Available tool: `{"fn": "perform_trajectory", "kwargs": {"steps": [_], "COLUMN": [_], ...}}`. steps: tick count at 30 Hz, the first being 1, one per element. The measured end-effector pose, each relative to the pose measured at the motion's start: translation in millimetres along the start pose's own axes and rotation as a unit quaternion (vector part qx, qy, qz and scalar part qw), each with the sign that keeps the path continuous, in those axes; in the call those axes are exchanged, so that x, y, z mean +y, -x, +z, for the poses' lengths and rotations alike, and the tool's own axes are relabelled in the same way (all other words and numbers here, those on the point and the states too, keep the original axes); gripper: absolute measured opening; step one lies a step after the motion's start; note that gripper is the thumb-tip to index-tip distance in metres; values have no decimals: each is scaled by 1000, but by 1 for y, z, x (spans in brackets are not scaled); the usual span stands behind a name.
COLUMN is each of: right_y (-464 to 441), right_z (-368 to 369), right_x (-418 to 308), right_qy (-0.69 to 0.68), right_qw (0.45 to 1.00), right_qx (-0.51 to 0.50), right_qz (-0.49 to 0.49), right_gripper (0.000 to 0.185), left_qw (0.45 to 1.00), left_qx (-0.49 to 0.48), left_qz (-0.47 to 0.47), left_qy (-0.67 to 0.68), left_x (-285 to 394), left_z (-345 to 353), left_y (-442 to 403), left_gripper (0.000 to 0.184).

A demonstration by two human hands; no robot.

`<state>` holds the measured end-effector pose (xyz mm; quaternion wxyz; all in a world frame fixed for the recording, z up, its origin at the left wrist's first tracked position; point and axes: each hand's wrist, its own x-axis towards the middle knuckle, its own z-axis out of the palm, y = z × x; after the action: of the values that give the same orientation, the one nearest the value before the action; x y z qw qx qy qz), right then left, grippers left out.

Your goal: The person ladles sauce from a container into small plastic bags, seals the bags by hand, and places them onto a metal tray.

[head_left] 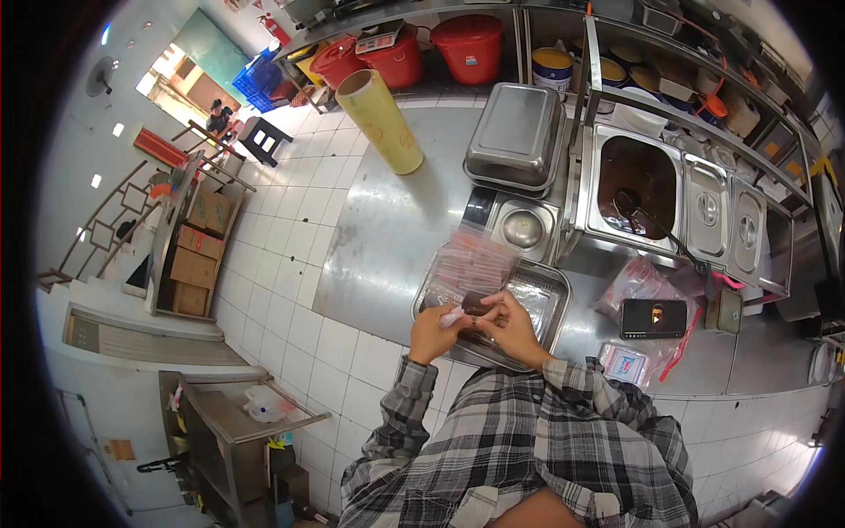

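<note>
Over a perforated metal tray [556, 308], both my hands are close together, working on a small plastic sachet [476, 304] with dark brown contents. My left hand [433, 333] is closed, its fingers pinching a whitish twisted end of plastic. Thumb and fingertips of my right hand [512, 329] are pressed together at the sachet's right side. Just beyond my hands, a pile of clear, pink-printed plastic sachets [471, 264] lies in the tray. My fingers hide part of the sachet.
A cling film roll [378, 121] stands upright on the steel table [361, 255]. An upturned metal pan [517, 132] lies beyond the scale [524, 231]. At right are a brown sauce container [635, 180] with a ladle, a phone [654, 319] and a plastic bag [641, 289]. Another person [220, 119] is far back.
</note>
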<state>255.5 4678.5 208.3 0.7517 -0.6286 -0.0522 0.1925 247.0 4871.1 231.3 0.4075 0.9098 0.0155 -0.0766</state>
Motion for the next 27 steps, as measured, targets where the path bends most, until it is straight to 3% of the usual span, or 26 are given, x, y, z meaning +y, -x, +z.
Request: {"fn": "perform_trajectory", "kwargs": {"steps": [3,7,10,13,19,22,25,27], "right_y": [-1,-6,-13,-24,-23,-5,1,-3], "right_z": [-1,-3,-3,-6,-10,-3,0,13], "right_x": [1,5,13,25,33,12,5,19], "right_qy": [74,166,68,54,47,208,-6,-56], "right_qw": [996,972,984,987,985,942,1000,997], "right_qx": [43,155,167,153,166,235,-1,-53], "right_qz": [6,-67,-8,5,-31,-121,12,22], "right_gripper": [40,47,51,54,51,49,54,58], "left_qw": [998,995,986,978,984,985,990,989], "left_qx": [-1,51,65,90,37,35,-29,-52], "left_qz": [34,66,136,174,167,165,133,123], "left_qy": [-58,-61,-66,-66,-58,-45,-49,-60], "left_x": [-7,-5,4,4,-1,0,7,15], "left_z": [-1,3,1,1,-5,-3,-9,-15], "left_y": [-17,-43,-55,-65,-80,-86,-92,-92], "left_gripper": [20,25,29,33,33,31,28,26]}}
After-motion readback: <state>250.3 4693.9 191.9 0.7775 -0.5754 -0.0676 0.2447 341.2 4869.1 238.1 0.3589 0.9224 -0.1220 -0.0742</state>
